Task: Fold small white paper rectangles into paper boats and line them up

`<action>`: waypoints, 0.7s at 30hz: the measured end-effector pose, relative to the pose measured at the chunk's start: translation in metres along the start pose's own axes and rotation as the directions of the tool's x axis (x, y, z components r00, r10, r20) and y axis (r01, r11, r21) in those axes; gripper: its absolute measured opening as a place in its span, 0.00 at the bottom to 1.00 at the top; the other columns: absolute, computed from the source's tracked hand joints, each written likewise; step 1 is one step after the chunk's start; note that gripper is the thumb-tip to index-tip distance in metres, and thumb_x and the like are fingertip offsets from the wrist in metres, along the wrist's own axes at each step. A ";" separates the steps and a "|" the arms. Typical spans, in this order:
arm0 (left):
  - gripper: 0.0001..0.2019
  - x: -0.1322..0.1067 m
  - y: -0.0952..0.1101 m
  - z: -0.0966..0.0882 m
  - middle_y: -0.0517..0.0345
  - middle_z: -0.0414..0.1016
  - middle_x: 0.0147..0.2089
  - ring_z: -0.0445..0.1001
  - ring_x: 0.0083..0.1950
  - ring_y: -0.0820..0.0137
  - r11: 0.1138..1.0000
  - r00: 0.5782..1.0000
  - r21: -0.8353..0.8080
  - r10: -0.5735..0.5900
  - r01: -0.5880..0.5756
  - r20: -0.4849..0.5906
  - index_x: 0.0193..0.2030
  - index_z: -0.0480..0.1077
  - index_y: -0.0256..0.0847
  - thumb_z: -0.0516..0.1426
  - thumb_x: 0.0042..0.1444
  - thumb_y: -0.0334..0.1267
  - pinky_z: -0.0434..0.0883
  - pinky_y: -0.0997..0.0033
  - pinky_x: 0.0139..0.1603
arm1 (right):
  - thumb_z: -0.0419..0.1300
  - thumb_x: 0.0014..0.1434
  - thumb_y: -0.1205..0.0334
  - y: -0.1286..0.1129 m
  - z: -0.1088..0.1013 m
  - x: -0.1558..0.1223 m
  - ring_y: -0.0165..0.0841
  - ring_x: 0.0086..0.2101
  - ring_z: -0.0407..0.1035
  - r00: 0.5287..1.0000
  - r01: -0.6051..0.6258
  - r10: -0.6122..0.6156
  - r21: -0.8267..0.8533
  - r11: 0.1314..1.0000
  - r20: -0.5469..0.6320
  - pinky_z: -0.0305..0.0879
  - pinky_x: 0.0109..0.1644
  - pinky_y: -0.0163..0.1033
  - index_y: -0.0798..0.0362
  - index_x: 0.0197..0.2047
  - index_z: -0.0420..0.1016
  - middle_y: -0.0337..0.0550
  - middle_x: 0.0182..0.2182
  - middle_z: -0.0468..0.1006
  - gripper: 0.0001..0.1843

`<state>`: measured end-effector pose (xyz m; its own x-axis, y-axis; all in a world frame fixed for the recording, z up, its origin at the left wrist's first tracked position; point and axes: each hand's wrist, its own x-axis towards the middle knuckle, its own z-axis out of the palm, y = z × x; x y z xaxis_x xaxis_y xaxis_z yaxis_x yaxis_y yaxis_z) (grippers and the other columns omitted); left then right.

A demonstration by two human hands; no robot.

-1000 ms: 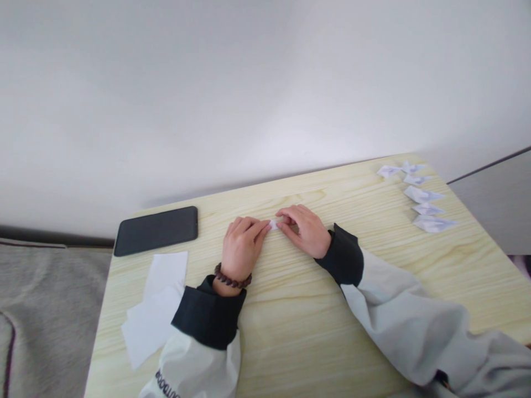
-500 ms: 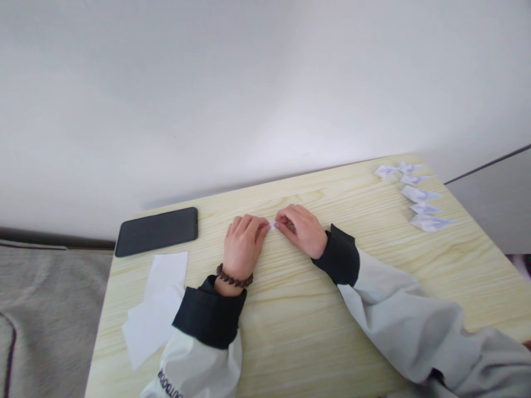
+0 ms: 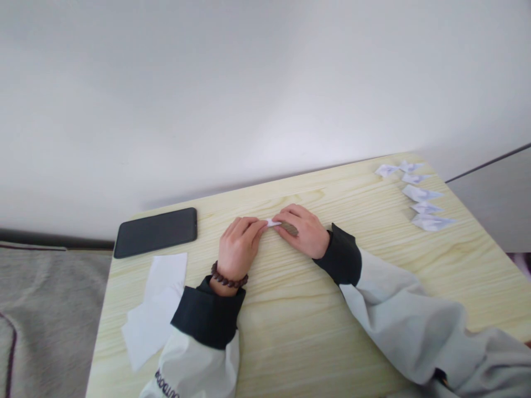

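A small folded piece of white paper (image 3: 272,223) spans the gap between my hands, just above or on the wooden table (image 3: 290,331). My left hand (image 3: 240,246), with a dark bead bracelet (image 3: 228,279) at the wrist, pinches its left end. Thumb and fingers of my right hand (image 3: 305,232) are closed on the paper's right end, where a thin point shows. My fingertips hide much of the paper. Several folded white paper pieces (image 3: 422,193), pointed at their ends, lie in a column at the table's far right.
A black phone (image 3: 156,232) lies flat at the back left of the table. Overlapping white paper sheets (image 3: 153,320) are beside my left forearm. A pale wall (image 3: 257,99) stands behind the table, and grey fabric (image 3: 50,315) is to the left.
My left hand has shifted slightly left, and more of the folded paper shows between my fingers. My right hand stays nearly in place, its fingers a little more extended.
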<state>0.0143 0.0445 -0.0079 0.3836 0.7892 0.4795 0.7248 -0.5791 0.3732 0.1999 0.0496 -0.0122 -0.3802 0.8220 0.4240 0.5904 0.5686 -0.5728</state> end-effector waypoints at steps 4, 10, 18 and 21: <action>0.05 0.002 0.004 -0.003 0.54 0.75 0.36 0.72 0.38 0.69 0.998 0.999 -0.021 0.052 -0.052 -0.002 0.38 0.73 0.39 0.55 0.58 0.33 0.71 0.68 0.41 | 0.55 0.62 0.61 0.000 0.000 -0.001 0.32 0.36 0.69 0.998 0.049 -0.047 0.034 0.998 -0.043 0.68 0.41 0.37 0.53 0.38 0.75 0.45 0.34 0.74 0.08; 0.03 0.004 0.008 -0.008 0.55 0.75 0.35 0.72 0.39 0.68 0.996 0.997 -0.064 0.065 -0.068 -0.045 0.36 0.71 0.40 0.57 0.55 0.32 0.71 0.67 0.41 | 0.55 0.62 0.61 -0.003 0.000 -0.004 0.29 0.34 0.70 0.993 0.065 -0.059 0.059 0.996 -0.101 0.69 0.38 0.33 0.52 0.39 0.75 0.44 0.35 0.75 0.08; 0.03 0.003 0.008 -0.008 0.55 0.75 0.34 0.72 0.38 0.68 0.993 0.996 -0.085 0.077 -0.081 -0.050 0.35 0.71 0.41 0.57 0.53 0.31 0.71 0.66 0.40 | 0.54 0.62 0.63 -0.003 -0.001 -0.004 0.29 0.36 0.70 0.992 0.097 -0.088 0.103 0.990 -0.085 0.69 0.38 0.33 0.51 0.39 0.74 0.44 0.36 0.74 0.07; 0.03 0.003 0.008 -0.007 0.56 0.75 0.33 0.73 0.37 0.68 0.994 0.995 -0.069 0.083 -0.087 -0.058 0.34 0.70 0.41 0.57 0.53 0.32 0.71 0.66 0.39 | 0.53 0.63 0.62 -0.003 -0.002 -0.004 0.29 0.36 0.70 0.994 0.096 -0.088 0.109 0.989 -0.070 0.69 0.39 0.34 0.51 0.39 0.73 0.44 0.36 0.74 0.08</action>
<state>0.0170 0.0412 0.0019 0.4087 0.7256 0.5536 0.6478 -0.6579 0.3841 0.2007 0.0441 -0.0108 -0.3798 0.7642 0.5213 0.4699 0.6448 -0.6028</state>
